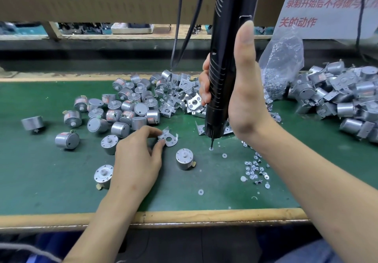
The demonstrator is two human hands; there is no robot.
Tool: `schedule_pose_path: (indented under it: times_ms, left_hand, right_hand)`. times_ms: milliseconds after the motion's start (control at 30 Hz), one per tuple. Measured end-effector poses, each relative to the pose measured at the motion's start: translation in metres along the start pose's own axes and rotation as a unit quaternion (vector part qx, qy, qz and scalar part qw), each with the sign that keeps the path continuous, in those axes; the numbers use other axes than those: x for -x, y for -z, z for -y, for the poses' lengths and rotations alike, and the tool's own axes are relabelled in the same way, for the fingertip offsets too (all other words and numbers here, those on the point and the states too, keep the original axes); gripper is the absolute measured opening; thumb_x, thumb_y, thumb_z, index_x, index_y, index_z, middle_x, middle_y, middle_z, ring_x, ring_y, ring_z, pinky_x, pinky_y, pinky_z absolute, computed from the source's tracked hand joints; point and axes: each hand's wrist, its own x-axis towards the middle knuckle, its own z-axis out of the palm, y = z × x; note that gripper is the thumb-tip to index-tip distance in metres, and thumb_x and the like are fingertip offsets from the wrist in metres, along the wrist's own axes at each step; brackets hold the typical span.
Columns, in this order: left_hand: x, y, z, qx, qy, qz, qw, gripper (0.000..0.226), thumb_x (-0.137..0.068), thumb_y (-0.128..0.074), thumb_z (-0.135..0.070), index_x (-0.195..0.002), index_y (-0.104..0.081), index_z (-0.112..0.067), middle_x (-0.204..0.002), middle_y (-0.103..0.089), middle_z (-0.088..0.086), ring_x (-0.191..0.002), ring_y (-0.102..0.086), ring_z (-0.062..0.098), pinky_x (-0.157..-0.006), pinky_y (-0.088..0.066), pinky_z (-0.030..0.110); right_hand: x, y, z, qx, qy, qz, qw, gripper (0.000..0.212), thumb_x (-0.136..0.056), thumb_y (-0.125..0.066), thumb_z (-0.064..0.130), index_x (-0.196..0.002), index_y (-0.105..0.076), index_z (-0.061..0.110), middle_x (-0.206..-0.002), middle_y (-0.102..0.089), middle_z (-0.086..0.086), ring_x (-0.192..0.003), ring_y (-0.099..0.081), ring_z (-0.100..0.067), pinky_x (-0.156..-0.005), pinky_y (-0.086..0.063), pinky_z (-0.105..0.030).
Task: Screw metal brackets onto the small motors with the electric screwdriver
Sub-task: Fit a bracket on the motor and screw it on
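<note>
Steel bracket (168, 138) pinched in my left hand (136, 160), beside a bare motor (185, 159); my right hand (245, 99) grips the electric screwdriver (227, 48). Bracketed pile (343, 97) at right, loose motors (126, 107) left: plenty remains, I judge.

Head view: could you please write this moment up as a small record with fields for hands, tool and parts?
left hand: pinches a flat silver metal bracket with a round hole, over the green mat
right hand: grips the upright black electric screwdriver, bit pointing down
nearest motor: small silver cylindrical motor, shaft up, no bracket
screws: small silver screws loose by the right forearm
piles: bare motors behind the left hand; bracketed motors far right
</note>
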Motion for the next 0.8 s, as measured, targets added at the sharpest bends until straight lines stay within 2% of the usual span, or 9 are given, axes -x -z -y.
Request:
schedule_pose_path:
  times_ms: [100,200,333,467,633,733,800]
  left_hand:
    - [0.004,0.002,0.000,0.057,0.013,-0.010,0.998,0.008,-0.087,-0.073,-0.022,-0.094,-0.070,-0.025,-0.060,-0.059,-0.016,-0.065,-0.060,0.003,-0.062,-0.037,0.005]
    - [0.008,0.005,0.001,0.132,0.006,-0.001,0.991,0.010,-0.087,-0.072,-0.024,-0.095,-0.069,-0.031,-0.068,-0.066,-0.014,-0.059,-0.060,0.011,-0.056,-0.039,0.009]
    - [0.014,0.009,0.001,0.196,-0.029,0.055,0.979,0.016,-0.089,-0.073,-0.023,-0.098,-0.067,-0.035,-0.072,-0.068,-0.009,-0.056,-0.055,0.012,-0.052,-0.040,0.015]
    - [0.018,0.011,0.001,0.210,-0.042,0.102,0.972,0.016,-0.087,-0.068,-0.030,-0.102,-0.065,-0.036,-0.085,-0.072,-0.007,-0.060,-0.058,0.018,-0.055,-0.045,0.022]
    - [0.019,0.014,0.002,0.196,-0.053,0.126,0.971,0.023,-0.091,-0.070,-0.018,-0.105,-0.065,-0.036,-0.077,-0.071,-0.006,-0.057,-0.055,0.014,-0.054,-0.039,0.015]
    - [0.020,0.016,-0.001,0.198,-0.054,0.131,0.970,0.023,-0.086,-0.069,-0.029,-0.107,-0.063,-0.037,-0.072,-0.068,-0.009,-0.051,-0.048,0.008,-0.052,-0.036,0.013]
    - [0.020,0.016,-0.003,0.199,-0.054,0.142,0.968,0.031,-0.080,-0.071,-0.036,-0.110,-0.062,-0.037,-0.071,-0.065,-0.013,-0.050,-0.046,0.006,-0.052,-0.036,0.013]
  right_hand:
    - [0.000,0.000,0.001,0.003,0.002,0.000,1.000,0.061,-0.092,-0.032,0.063,-0.075,-0.053,0.008,-0.058,-0.050,-0.008,-0.050,-0.046,-0.023,-0.051,-0.042,-0.031]
    - [-0.001,-0.001,0.004,0.005,0.004,0.002,1.000,0.063,-0.095,-0.029,0.061,-0.074,-0.053,0.007,-0.057,-0.049,-0.007,-0.050,-0.046,-0.023,-0.051,-0.042,-0.030]
    - [-0.002,-0.003,0.009,-0.005,0.004,0.007,1.000,0.064,-0.095,-0.028,0.061,-0.076,-0.053,0.005,-0.058,-0.048,-0.005,-0.051,-0.045,-0.022,-0.051,-0.041,-0.031]
    - [-0.001,-0.004,0.014,-0.006,-0.002,0.017,1.000,0.060,-0.094,-0.027,0.062,-0.072,-0.052,0.011,-0.060,-0.049,-0.007,-0.052,-0.047,-0.022,-0.053,-0.043,-0.032]
    - [0.003,-0.008,0.018,-0.019,-0.007,0.018,1.000,0.060,-0.092,-0.025,0.062,-0.072,-0.053,0.013,-0.061,-0.050,-0.009,-0.051,-0.047,-0.022,-0.054,-0.043,-0.033]
    - [0.005,-0.012,0.017,-0.024,-0.006,0.026,0.999,0.060,-0.092,-0.024,0.061,-0.073,-0.053,0.013,-0.060,-0.050,-0.007,-0.051,-0.046,-0.023,-0.055,-0.042,-0.034]
    - [0.006,-0.015,0.016,-0.029,-0.008,0.033,0.999,0.060,-0.092,-0.024,0.061,-0.074,-0.053,0.013,-0.059,-0.051,-0.005,-0.051,-0.046,-0.023,-0.057,-0.042,-0.035]
